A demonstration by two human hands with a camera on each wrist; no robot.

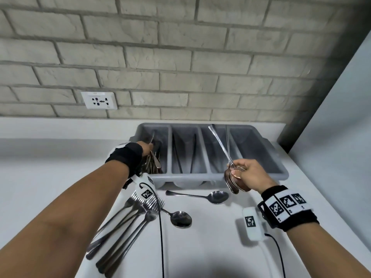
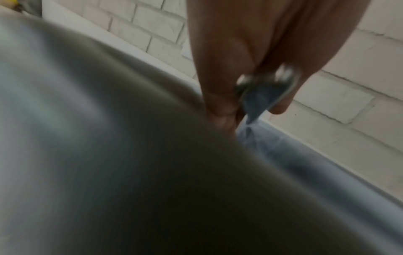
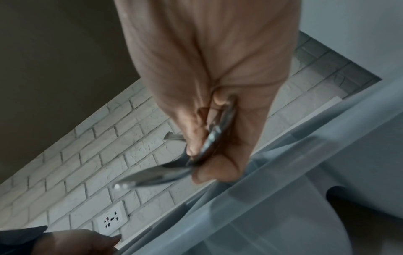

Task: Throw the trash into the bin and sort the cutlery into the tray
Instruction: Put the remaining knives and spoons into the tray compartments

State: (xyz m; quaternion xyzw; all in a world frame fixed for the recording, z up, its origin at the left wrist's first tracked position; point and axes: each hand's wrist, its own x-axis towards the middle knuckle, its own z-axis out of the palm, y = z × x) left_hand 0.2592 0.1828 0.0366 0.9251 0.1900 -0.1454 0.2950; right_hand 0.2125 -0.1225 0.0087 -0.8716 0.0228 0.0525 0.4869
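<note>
Fingers and thumb of the right hand (image 1: pixel 250 173) curl round the bowls of a small stack of steel spoons (image 1: pixel 233 178), whose thin polished handles slant up and away over the tray's third compartment from the left. Over at the far-left compartment, the left hand (image 1: pixel 145 148) pinches the end of a piece of cutlery (image 1: pixel 152 140) between closed fingertips; the wrist view is too blurred to tell which kind. That compartment already holds a bundle of metal handles (image 1: pixel 153 162).

The tray (image 1: pixel 281 173) is grey moulded plastic, four long troughs side by side, set against a pale brick wall. On the white counter (image 1: pixel 210 237) just in front lie two loose spoons (image 1: pixel 215 197), shiny and rounded, and beside them a fanned heap of forks (image 1: pixel 128 219), tines toward the tray. A white wall socket (image 1: pixel 99 100) sits in the brickwork.
</note>
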